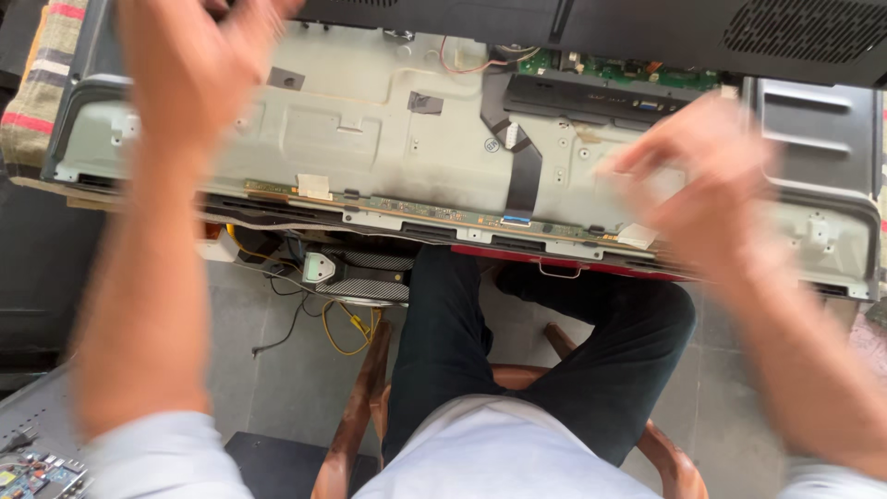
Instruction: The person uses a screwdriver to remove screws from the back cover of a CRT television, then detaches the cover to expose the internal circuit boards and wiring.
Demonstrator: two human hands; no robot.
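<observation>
A flat-screen television lies face down with its back cover off, showing the grey metal chassis (370, 120). A black flat ribbon cable (523, 176) runs down to a narrow green circuit strip (434, 213) along the near edge. My left hand (189, 65) is blurred, raised over the chassis's far left part, fingers spread, holding nothing. My right hand (702, 180) is also blurred, hovering over the right side of the chassis with fingers apart and nothing in it. A green main board (637, 71) sits at the far edge under the black back cover (647, 28).
I sit on a wooden chair (356, 416) with my legs in dark trousers (517, 351) under the television. Yellow and black cables (346, 323) and a mesh-covered device (365, 274) lie on the tiled floor. A circuit board (32, 471) is at the bottom left.
</observation>
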